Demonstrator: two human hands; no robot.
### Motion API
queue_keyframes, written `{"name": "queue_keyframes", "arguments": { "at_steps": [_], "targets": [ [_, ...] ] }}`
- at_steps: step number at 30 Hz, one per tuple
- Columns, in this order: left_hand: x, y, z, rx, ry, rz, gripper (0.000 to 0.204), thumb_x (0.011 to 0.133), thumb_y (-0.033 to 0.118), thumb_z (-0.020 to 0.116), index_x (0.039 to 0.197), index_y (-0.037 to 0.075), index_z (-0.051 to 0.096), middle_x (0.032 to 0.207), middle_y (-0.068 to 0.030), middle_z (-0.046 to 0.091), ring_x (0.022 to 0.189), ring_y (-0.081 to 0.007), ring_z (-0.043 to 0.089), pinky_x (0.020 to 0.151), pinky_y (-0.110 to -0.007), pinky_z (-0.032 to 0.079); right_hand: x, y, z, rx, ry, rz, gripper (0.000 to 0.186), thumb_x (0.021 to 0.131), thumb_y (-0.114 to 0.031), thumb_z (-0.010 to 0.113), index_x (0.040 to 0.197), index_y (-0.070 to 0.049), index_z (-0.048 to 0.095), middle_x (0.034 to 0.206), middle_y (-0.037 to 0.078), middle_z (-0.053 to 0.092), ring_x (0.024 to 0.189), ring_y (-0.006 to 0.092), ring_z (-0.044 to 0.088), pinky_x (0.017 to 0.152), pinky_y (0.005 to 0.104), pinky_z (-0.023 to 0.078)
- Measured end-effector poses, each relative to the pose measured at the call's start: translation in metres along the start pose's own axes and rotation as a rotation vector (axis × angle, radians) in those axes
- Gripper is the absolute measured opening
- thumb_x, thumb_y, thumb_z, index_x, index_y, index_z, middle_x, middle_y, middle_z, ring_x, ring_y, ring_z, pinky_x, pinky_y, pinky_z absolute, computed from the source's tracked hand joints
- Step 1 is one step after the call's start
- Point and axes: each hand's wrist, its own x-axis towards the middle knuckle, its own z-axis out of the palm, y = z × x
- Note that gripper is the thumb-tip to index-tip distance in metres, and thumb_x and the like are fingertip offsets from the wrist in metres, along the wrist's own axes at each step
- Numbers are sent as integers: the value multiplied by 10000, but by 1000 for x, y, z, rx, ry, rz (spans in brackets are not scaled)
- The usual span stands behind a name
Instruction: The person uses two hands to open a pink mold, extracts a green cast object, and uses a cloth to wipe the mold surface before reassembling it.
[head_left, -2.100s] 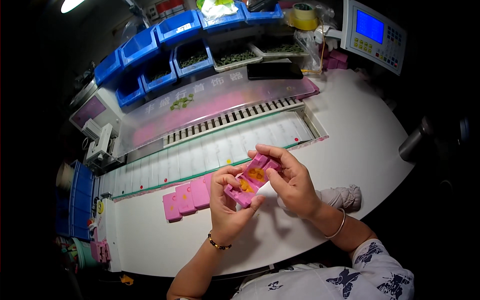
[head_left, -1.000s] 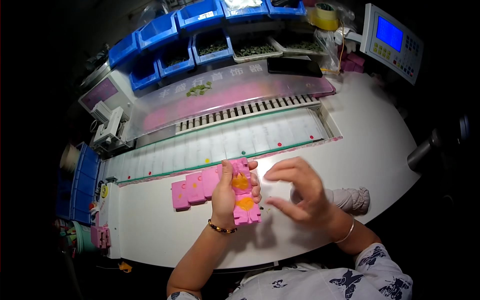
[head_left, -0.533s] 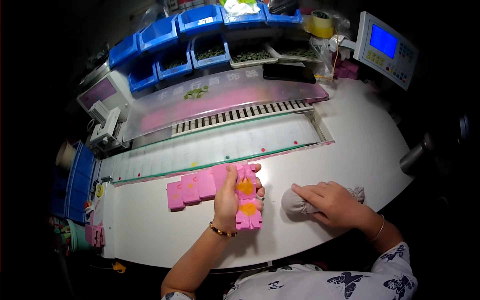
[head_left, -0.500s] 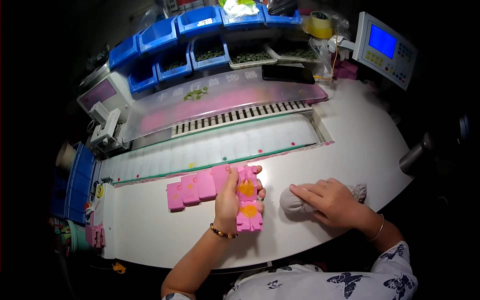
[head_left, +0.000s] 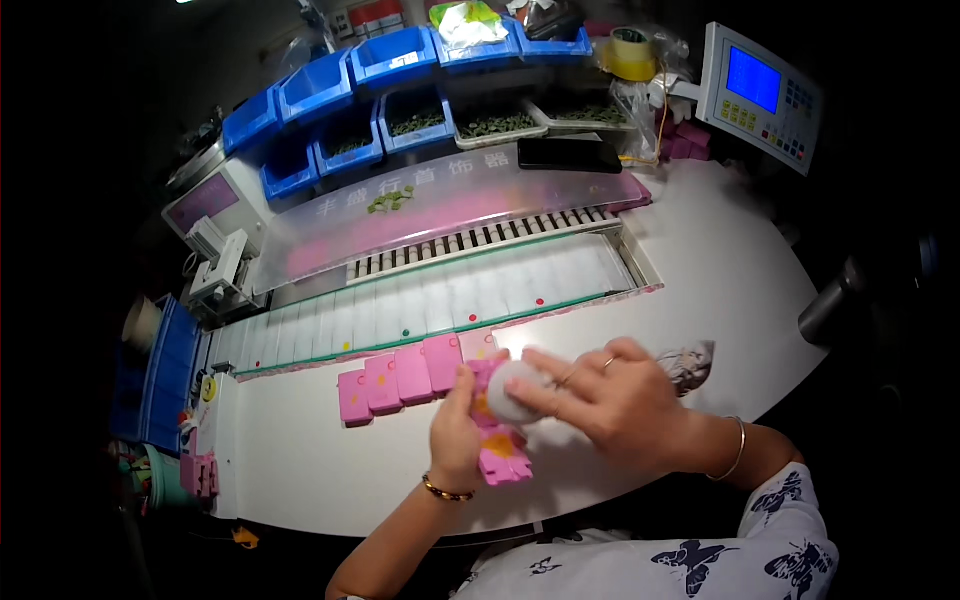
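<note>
My left hand [head_left: 457, 435] grips an opened pink rubber mould [head_left: 503, 458] with orange patches on its inner faces. Its two halves lie one beyond the other along the palm. Closed around a stuffed pale cloth pouch [head_left: 514, 393], my right hand [head_left: 628, 408] holds it on or just over the far half, partly covering it. The pouch's gathered tail [head_left: 688, 366] sticks out beyond the knuckles. Motion blurs the right fingers. Beyond my left hand, several pink mould blocks [head_left: 412, 373] stand in a slanting row on the white table [head_left: 330, 470].
Behind the blocks runs a pale track [head_left: 430, 300] with coloured dots, then a row of rollers [head_left: 480, 232] and a clear cover [head_left: 330, 215] with a black phone [head_left: 568, 155] on it. Blue bins [head_left: 395, 55] stand behind. A blue-screened control panel [head_left: 765, 95] stands far right.
My right hand has lifted the pouch off the table and brought it left onto the mould. The mould has tilted slightly. The dots on the track have shifted left.
</note>
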Motion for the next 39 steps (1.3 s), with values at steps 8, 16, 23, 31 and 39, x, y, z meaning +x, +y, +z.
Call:
{"name": "queue_keyframes", "arguments": {
  "at_steps": [8, 16, 23, 31, 39],
  "targets": [
    [-9, 12, 3, 218, 21, 536, 526, 1034, 437, 351, 1328, 5, 409, 1063, -122, 591, 897, -159, 592, 813, -306, 501, -4, -41, 20, -53, 26, -17, 440, 770, -205, 638, 1208, -236, 665, 1259, 113, 630, 696, 120, 572, 678, 254, 410],
    [-3, 29, -12, 44, 135, 458, 432, 1020, 461, 371, 1097, 47, 470, 935, -113, 591, 629, -219, 611, 528, -370, 514, -26, 19, 11, -165, -51, 145, 500, 777, -107, 581, 1269, -186, 617, 1229, 149, 633, 706, 164, 585, 725, 299, 409],
    [-8, 24, 0, -15, -3, 295, 387, 1013, 432, 423, 1116, 62, 463, 1005, -120, 617, 785, -246, 676, 694, -398, 580, -47, 41, 28, -260, -174, 348, 561, 729, -34, 643, 1281, -111, 581, 1241, 174, 598, 895, 253, 605, 837, 381, 402],
    [-10, 2, -4, 202, -156, 525, 277, 999, 279, 517, 1176, 69, 480, 1188, -101, 574, 1102, -224, 598, 958, -366, 484, 13, 7, 35, 957, 33, 392, 504, 794, -267, 769, 1229, -81, 596, 1113, 98, 638, 972, 176, 596, 716, 294, 458],
    [-23, 12, -9, 294, -122, 456, 352, 915, 116, 662, 1209, 24, 493, 1220, -96, 541, 1081, -168, 560, 957, -329, 469, 21, -1, 49, 1036, 178, 428, 244, 786, -136, 773, 972, -37, 649, 888, 46, 662, 816, 116, 647, 618, 239, 427]
  ]
}}
